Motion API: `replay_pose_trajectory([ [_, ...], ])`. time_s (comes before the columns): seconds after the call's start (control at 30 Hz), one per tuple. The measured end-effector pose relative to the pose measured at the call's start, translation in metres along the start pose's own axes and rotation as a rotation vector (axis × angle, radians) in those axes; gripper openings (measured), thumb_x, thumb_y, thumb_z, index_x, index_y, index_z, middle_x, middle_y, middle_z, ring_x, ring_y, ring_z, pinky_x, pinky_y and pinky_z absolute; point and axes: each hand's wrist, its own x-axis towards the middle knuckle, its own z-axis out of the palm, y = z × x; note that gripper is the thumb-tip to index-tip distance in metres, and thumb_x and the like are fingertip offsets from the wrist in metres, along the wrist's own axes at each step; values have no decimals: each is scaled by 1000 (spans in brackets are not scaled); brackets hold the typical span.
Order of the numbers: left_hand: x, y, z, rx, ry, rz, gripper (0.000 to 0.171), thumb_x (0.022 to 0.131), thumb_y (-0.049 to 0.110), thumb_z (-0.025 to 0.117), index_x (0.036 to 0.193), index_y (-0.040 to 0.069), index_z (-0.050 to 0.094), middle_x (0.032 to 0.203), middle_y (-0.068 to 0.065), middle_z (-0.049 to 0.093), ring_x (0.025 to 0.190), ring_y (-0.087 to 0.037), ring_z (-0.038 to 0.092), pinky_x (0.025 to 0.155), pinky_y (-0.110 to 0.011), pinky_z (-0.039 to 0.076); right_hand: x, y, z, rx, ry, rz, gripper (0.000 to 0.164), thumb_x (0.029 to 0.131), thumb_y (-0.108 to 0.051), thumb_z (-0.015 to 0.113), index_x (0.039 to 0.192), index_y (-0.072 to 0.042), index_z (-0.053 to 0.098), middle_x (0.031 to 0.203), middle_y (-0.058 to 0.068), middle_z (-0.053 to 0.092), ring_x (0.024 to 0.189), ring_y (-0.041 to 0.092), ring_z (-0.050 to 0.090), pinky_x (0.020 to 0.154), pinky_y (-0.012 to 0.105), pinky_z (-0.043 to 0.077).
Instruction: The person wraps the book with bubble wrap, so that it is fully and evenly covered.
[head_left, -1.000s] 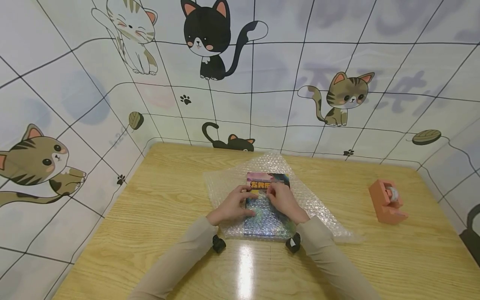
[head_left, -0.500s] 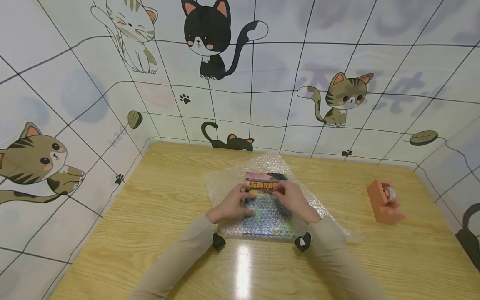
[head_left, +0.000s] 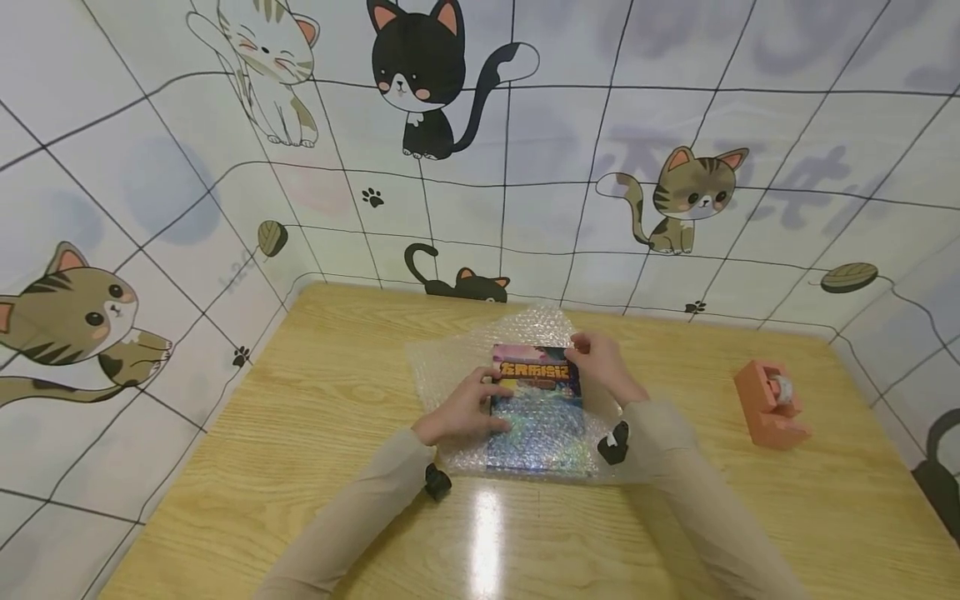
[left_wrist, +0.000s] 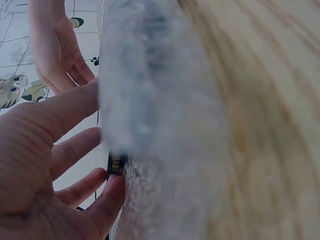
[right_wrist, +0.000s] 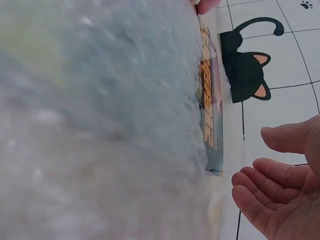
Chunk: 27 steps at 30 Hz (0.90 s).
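Observation:
A book (head_left: 536,369) with a colourful cover and a yellow title lies on a sheet of bubble wrap (head_left: 450,360). A fold of the wrap covers the lower part of the cover, while its top with the title shows bare. My left hand (head_left: 465,408) rests along the left edge, thumb and fingers spread over the wrap and book. At the upper right corner of the book is my right hand (head_left: 606,367). In the right wrist view this right hand (right_wrist: 285,185) has its fingers loosely bent, with nothing between thumb and fingers.
A salmon-coloured tape dispenser (head_left: 772,404) with a roll of tape stands on the right of the wooden table (head_left: 330,400). Behind and at the sides, a cloth (head_left: 555,133) printed with cats and grid lines borders the table.
My right hand has moved right and away from me, from the middle of the cover to its upper right corner, uncovering the title. The left hand stays in place.

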Motion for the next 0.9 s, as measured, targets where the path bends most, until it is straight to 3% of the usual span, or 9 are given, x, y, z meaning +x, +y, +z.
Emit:
replay_pose_trajectory([
  [0.27, 2, 0, 1, 1, -4, -13, 52, 74, 21, 80, 121, 5, 63, 140, -13, 35, 128, -30, 35, 106, -41, 29, 24, 9, -2, -12, 21, 80, 44, 92, -10, 53, 126, 17, 45, 125, 35, 48, 114, 44, 48, 94, 50, 41],
  [0.53, 2, 1, 0, -6, -10, -14, 53, 75, 22, 80, 122, 4, 62, 140, -13, 35, 128, -30, 35, 106, -42, 29, 35, 10, -1, -26, -10, 133, 49, 94, -14, 51, 131, 15, 41, 131, 33, 44, 119, 43, 44, 97, 50, 38],
  [0.73, 1, -1, 0, 1, -6, -1, 53, 75, 21, 80, 121, 4, 62, 140, -14, 35, 128, -31, 36, 106, -42, 29, 42, 13, 4, -20, 14, 136, 49, 93, -12, 52, 133, 14, 39, 123, 32, 50, 109, 42, 51, 89, 49, 45],
  [0.9, 1, -3, 1, -2, -11, -34, 53, 75, 22, 80, 123, 6, 62, 142, -11, 34, 129, -28, 35, 107, -40, 28, 46, 15, 9, 8, 61, 121, 43, 92, -8, 53, 129, 13, 45, 109, 28, 56, 93, 34, 53, 77, 42, 47],
])
